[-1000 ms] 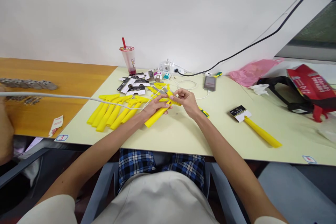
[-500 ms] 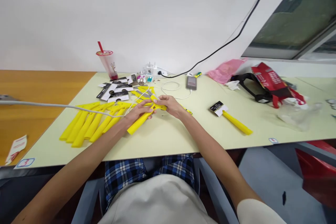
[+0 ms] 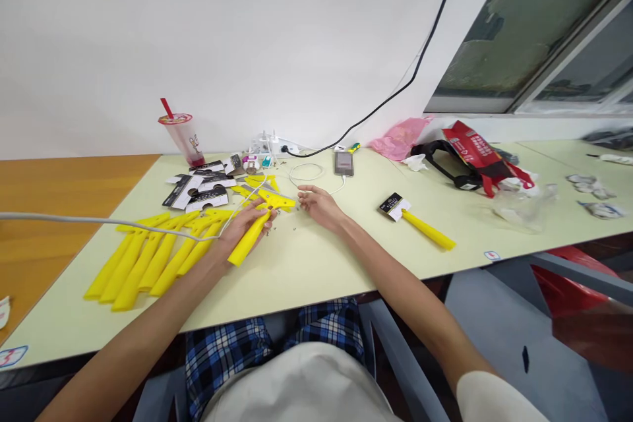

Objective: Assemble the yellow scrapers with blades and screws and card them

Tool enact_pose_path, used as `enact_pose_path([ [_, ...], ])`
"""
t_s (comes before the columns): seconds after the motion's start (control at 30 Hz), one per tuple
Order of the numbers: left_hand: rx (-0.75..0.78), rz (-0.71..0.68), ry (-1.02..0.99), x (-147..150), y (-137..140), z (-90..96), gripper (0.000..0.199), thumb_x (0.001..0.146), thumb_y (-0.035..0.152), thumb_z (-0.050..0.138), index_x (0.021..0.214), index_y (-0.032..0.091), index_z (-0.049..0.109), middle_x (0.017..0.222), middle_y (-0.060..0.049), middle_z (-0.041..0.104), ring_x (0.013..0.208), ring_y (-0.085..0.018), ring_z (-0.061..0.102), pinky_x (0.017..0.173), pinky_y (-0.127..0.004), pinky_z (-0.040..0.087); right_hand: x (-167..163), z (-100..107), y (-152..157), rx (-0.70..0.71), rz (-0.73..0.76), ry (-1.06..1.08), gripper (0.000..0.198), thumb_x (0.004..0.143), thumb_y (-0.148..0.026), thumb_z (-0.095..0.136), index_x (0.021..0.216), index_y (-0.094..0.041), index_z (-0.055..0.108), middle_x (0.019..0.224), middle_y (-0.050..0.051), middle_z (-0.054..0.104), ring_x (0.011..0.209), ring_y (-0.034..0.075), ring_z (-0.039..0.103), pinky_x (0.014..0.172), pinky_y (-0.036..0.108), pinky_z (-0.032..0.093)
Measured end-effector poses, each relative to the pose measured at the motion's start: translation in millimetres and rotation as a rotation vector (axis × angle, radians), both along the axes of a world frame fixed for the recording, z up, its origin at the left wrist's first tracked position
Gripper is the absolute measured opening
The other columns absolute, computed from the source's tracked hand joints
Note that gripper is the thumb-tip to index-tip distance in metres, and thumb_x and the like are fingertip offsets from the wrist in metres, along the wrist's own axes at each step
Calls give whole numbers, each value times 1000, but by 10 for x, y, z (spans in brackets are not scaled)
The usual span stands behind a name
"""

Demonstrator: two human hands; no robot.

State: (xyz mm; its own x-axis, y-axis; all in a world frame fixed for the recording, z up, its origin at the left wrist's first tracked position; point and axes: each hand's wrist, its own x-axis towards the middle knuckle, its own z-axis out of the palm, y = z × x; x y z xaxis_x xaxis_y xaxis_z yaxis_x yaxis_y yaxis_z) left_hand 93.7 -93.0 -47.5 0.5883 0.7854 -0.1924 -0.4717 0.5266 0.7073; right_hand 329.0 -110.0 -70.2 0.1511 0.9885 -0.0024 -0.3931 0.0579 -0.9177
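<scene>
My left hand (image 3: 246, 223) is wrapped round a yellow T-shaped scraper handle (image 3: 247, 241), its long grip tilted down toward me and its wide head pointing right. Just right of that head, my right hand (image 3: 320, 207) hovers apart from it, fingers loosely spread with nothing visible in them. Several small screws (image 3: 275, 229) lie scattered below the head. Left of my left hand, several more yellow handles (image 3: 143, 260) rest side by side in a row. Behind the held handle are yellow and grey pieces (image 3: 257, 186), partly covered by a white cord.
Black and white cards (image 3: 202, 192) lie at the back left, near a cup with a red straw (image 3: 185, 138). A scraper with a card sleeve (image 3: 428, 229) is at the right. A grey cable (image 3: 99, 219) crosses the left side. Farther back are a phone (image 3: 343, 163) and a red bag (image 3: 477, 151).
My right hand has let go of the handle's head and drawn slightly to the right. The handle stays in my left hand. The whole view has shifted a little to the right.
</scene>
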Motion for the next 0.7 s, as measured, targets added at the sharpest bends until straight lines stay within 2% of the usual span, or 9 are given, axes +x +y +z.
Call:
enact_pose_path([
  [0.1,10,17,-22,-9,-5,43,49,76,1,78,117,19,61,115,-11,69,88,-13,72,61,-14,54,54,-24,-14,-4,-2,58,40,64,-6,75,99,-23,68,99,4,77,99,17,72,91,31,59],
  [0.17,19,22,-23,-12,-11,69,48,76,1,77,118,19,61,114,-10,69,88,-13,72,61,-14,53,45,-22,-26,6,2,90,43,64,-1,72,101,-22,68,105,7,79,113,19,73,105,35,58],
  [0.27,26,24,-15,-10,-21,91,48,77,1,76,119,19,61,112,-8,68,88,-13,72,61,-14,53,4,-17,-41,10,-1,125,45,65,2,71,103,-22,68,106,9,82,118,21,75,113,39,57],
  [0.4,40,18,-14,-13,-27,77,49,78,1,76,120,19,59,109,-8,68,87,-14,72,60,-16,52,-18,-38,-37,4,-48,161,35,75,-1,75,102,-22,66,101,10,83,106,21,79,107,39,61],
  [0.53,65,-11,-7,-29,-25,51,55,77,3,79,126,21,60,111,-8,69,84,-13,72,60,-16,52,20,-92,1,-12,-107,180,23,88,-14,81,97,-23,62,99,10,83,97,20,79,91,34,66],
  [0.7,57,-10,-14,-33,-26,43,60,76,3,80,129,22,59,110,-8,70,85,-14,72,60,-17,53,88,-176,71,-61,-163,177,16,98,-28,78,98,-20,64,91,3,76,69,11,65,67,26,60],
])
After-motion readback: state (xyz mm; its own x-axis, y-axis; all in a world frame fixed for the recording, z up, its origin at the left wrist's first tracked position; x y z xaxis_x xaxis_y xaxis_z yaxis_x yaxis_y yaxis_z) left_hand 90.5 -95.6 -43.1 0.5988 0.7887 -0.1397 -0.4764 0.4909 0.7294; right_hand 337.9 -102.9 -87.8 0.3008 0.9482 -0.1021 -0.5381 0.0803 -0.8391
